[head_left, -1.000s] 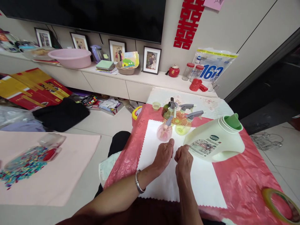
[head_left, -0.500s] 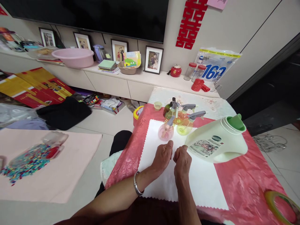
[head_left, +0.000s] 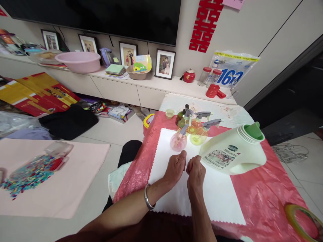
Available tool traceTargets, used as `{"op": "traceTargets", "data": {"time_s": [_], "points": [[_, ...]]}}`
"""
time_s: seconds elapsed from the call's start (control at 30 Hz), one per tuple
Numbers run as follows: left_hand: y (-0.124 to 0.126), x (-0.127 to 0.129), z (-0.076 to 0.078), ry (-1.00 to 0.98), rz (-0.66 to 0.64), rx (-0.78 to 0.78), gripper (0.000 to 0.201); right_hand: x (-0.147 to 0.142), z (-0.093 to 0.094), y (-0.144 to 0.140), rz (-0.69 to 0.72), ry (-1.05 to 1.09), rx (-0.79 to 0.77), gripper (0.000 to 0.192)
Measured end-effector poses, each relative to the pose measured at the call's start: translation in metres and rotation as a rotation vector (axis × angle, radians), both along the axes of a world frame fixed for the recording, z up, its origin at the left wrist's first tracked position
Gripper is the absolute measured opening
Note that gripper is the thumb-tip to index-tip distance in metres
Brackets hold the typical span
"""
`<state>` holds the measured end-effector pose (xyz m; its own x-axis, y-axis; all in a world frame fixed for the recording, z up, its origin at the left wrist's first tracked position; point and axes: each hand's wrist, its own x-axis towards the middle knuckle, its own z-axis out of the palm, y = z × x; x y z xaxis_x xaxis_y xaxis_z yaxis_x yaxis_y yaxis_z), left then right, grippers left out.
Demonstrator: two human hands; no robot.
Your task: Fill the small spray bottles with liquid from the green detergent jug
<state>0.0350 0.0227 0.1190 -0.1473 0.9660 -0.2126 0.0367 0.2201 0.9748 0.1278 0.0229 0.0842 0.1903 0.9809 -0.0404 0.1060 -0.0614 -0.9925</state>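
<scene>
Four spray bottles (head_left: 191,129) hold tinted liquid; left hand (head_left: 175,168) and right hand (head_left: 195,174) curl empty.

A home living room is shown. A large television (head_left: 106,16) is mounted above a low cabinet (head_left: 121,89) on which framed family photographs (head_left: 165,64) are stood, and a red paper decoration (head_left: 204,25) is fixed to the wall.

Both hands rest side by side on a white cloth (head_left: 196,198) spread over a red plastic sheet (head_left: 262,198) on the surface. The left hand (head_left: 176,168) and right hand (head_left: 195,173) are loosely curled, fingertips close together, holding nothing visible. Just beyond them stand a pink spray bottle (head_left: 178,141) and a yellow spray bottle (head_left: 199,136). A pale detergent jug (head_left: 233,151) lies tilted beside the right hand.
</scene>
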Motion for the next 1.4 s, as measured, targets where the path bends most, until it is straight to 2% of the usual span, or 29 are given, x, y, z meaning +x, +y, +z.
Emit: {"op": "traceTargets", "data": {"time_s": [0.77, 1.17, 1.3, 1.4], "points": [[0.001, 0.001, -0.002, -0.003, -0.012, 0.01, 0.073, 0.0, -0.006, 0.0, -0.031, 0.063, -0.032, 0.074], [0.001, 0.003, 0.0, -0.073, -0.033, 0.02, 0.074, -0.005, -0.001, -0.004, -0.011, 0.059, -0.07, 0.07], [0.001, 0.003, -0.006, -0.068, -0.04, 0.01, 0.074, -0.007, -0.004, -0.004, -0.016, 0.057, -0.085, 0.071], [0.0, -0.002, -0.016, -0.017, -0.03, -0.025, 0.073, -0.005, -0.008, -0.002, -0.018, 0.045, -0.097, 0.072]]}}
